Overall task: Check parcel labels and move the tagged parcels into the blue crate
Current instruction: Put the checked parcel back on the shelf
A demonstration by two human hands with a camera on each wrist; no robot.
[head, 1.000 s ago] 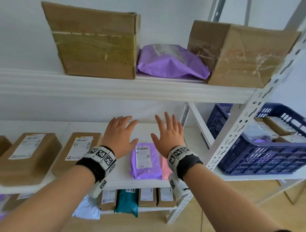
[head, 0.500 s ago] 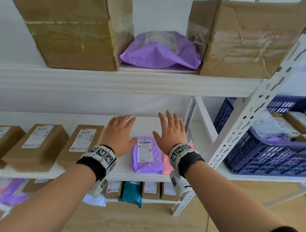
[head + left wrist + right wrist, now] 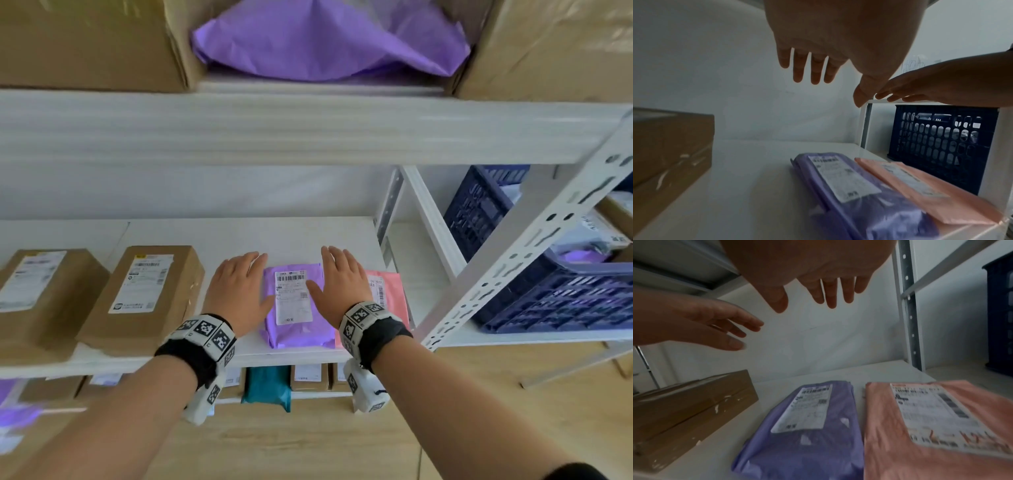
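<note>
Purple parcel (image 3: 297, 305) is lying on the shelf (image 3: 171, 233) as both hands, left hand (image 3: 239, 291) and right hand (image 3: 337, 287), are dropping closer over it, fingers spread, gripping nothing.

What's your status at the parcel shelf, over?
Left hand and right hand open, hovering, holding nothing. Purple parcel flat on shelf between them, label up, pink parcel beside it. Blue crate to the right, beyond the rack upright.
</note>
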